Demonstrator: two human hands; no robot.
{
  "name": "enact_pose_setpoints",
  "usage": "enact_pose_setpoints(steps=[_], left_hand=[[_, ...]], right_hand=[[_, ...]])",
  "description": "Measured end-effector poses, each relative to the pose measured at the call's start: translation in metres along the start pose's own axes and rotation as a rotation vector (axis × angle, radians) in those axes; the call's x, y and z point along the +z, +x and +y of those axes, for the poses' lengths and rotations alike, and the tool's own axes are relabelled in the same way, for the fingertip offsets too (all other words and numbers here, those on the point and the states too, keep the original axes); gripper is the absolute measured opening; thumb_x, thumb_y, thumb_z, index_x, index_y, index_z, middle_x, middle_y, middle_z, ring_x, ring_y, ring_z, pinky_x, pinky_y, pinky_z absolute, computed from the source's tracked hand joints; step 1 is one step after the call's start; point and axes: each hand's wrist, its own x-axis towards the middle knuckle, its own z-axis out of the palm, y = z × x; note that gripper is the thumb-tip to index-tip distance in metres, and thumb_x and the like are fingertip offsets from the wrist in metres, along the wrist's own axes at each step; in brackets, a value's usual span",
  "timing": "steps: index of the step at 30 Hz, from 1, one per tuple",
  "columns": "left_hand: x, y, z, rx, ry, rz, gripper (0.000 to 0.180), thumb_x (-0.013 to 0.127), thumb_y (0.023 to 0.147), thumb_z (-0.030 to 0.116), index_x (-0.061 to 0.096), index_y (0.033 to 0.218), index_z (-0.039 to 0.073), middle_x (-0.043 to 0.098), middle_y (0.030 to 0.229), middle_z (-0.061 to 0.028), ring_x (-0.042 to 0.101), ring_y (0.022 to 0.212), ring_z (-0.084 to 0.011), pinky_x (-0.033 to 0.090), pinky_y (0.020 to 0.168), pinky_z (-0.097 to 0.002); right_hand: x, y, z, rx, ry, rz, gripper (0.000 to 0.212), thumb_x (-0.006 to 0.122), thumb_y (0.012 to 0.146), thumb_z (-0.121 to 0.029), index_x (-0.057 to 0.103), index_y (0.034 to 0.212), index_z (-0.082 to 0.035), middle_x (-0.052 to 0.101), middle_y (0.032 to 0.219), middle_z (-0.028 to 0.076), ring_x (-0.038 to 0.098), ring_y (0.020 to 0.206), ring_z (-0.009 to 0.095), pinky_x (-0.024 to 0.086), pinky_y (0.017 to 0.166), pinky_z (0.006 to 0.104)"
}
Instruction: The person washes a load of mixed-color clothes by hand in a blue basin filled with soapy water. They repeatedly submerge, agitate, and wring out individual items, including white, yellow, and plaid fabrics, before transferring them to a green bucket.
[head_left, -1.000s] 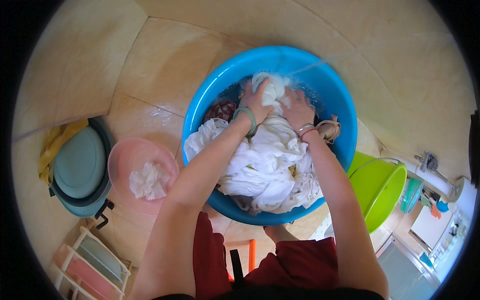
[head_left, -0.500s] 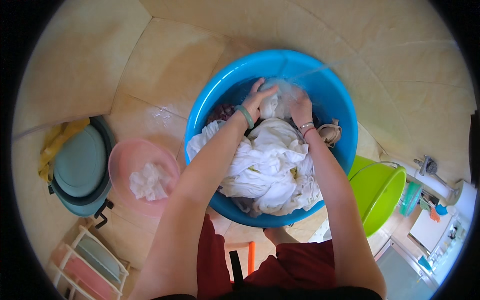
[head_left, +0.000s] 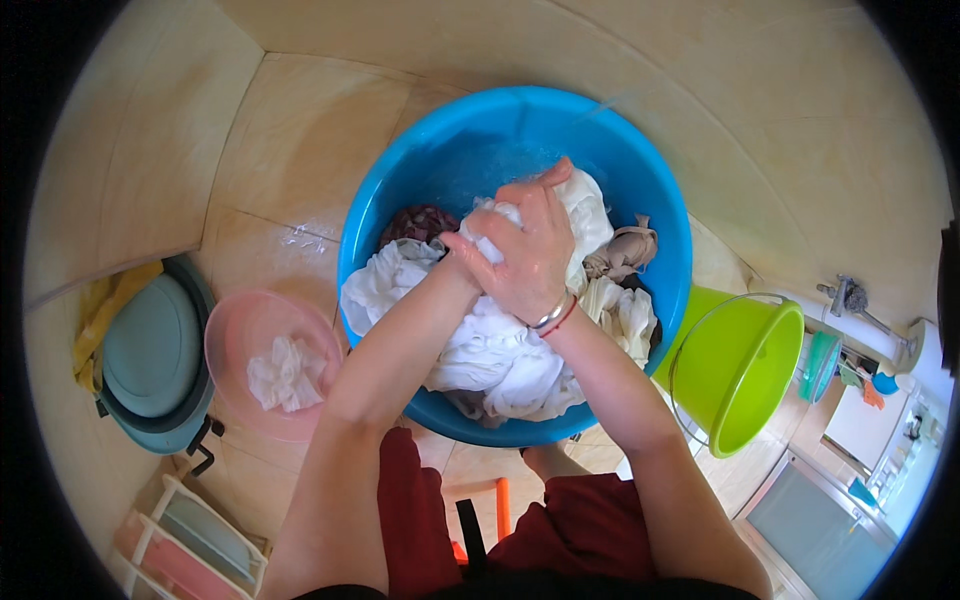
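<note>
Over a big blue tub (head_left: 365, 190), my right hand (head_left: 530, 255) is closed around a bunched white cloth (head_left: 485, 247), pressed against my left hand (head_left: 546, 181). Most of my left hand is hidden beneath it; some fingers seem to show at the top, closed on the same cloth. A wet white piece (head_left: 585, 220) bulges out to the right of the hands. Below them lies a heap of white laundry (head_left: 500, 360). A dark reddish patterned garment (head_left: 418, 225) and a beige one (head_left: 625, 248) lie at the tub's sides. Water moves at the far side.
A pink basin (head_left: 225, 380) with white fabric stands on the left, beside folded grey-green basins (head_left: 150, 350) and a yellow cloth (head_left: 100, 330). A lime bucket (head_left: 740, 380) with a wire handle stands right. A tap (head_left: 845, 292) is on the right wall; a rack (head_left: 150, 540) is lower left.
My hands, apart at the far side of the tub before, have come together and nearer, my right hand moving left over my left. The view has shifted slightly.
</note>
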Motion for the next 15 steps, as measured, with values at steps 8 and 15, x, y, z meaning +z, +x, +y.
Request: enact_pose_setpoints(steps=[8,15], left_hand=[[-0.018,0.010,-0.018,0.107,0.492,0.147,0.025,0.057,0.092,0.024,0.059,0.107,0.004,0.060,0.107,-0.0049,0.056,0.097,-0.0146,0.044,0.083,-0.0286],[-0.002,0.024,-0.013,-0.113,0.365,0.559,0.026,0.067,0.087,0.026,0.066,0.102,0.005,0.065,0.094,-0.0029,0.058,0.088,-0.0081,0.046,0.078,-0.0229]], right_hand=[[0.017,0.009,0.040,0.105,0.119,0.111,0.013,0.071,0.067,-0.012,0.059,0.066,-0.008,0.056,0.073,0.011,0.057,0.066,0.031,0.046,0.055,0.0408],[0.007,-0.029,0.154,0.517,-0.178,-0.042,0.019,0.057,0.085,-0.022,0.065,0.077,-0.007,0.060,0.084,0.016,0.058,0.077,0.037,0.048,0.066,0.0444]])
